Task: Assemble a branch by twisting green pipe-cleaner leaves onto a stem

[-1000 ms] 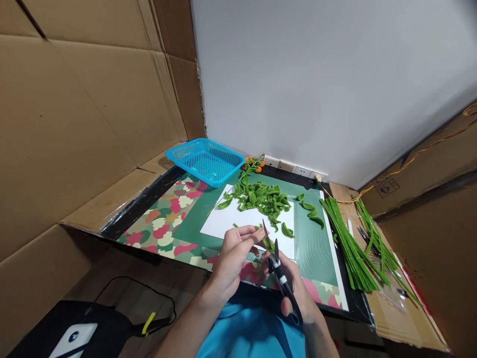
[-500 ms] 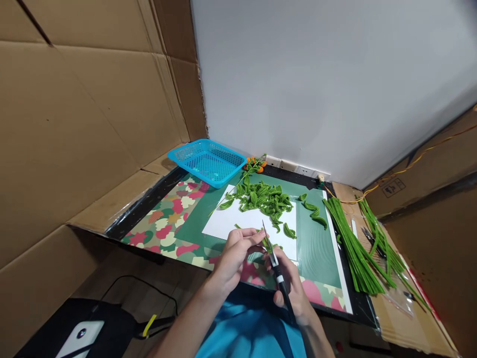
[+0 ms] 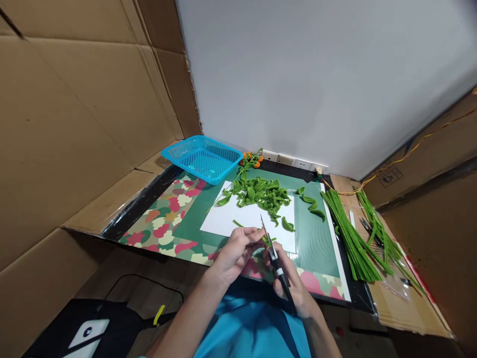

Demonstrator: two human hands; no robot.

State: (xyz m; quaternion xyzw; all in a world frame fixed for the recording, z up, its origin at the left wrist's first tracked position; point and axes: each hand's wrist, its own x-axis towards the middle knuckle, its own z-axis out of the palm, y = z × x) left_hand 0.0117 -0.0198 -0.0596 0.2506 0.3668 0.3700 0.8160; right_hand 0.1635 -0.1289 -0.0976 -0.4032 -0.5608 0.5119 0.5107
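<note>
My left hand (image 3: 235, 252) pinches a short green pipe cleaner piece (image 3: 267, 240) between thumb and fingers, above the front of a white paper sheet (image 3: 219, 222). My right hand (image 3: 292, 283) is wrapped round black-handled scissors (image 3: 281, 276), whose narrow blades point up and away from me beside the left fingertips. The blades are at the green piece; whether they close on it is too small to tell. Beyond my hands lies a pile of curled green pipe cleaner leaves (image 3: 261, 193). One leaf (image 3: 287, 224) sits apart, nearer the right hand.
A blue plastic basket (image 3: 208, 166) stands at the back left, beside orange flowers (image 3: 257, 160). Several loose leaves (image 3: 309, 200) lie on the green mat (image 3: 316, 248). Long green pipe cleaners (image 3: 350, 238) and pliers (image 3: 367, 227) are at the right. Cardboard (image 3: 85, 124) walls the left side.
The view has shifted slightly. Both hands stay close together with the scissors and the green piece; the piece's end shows a little differently at the blades.
</note>
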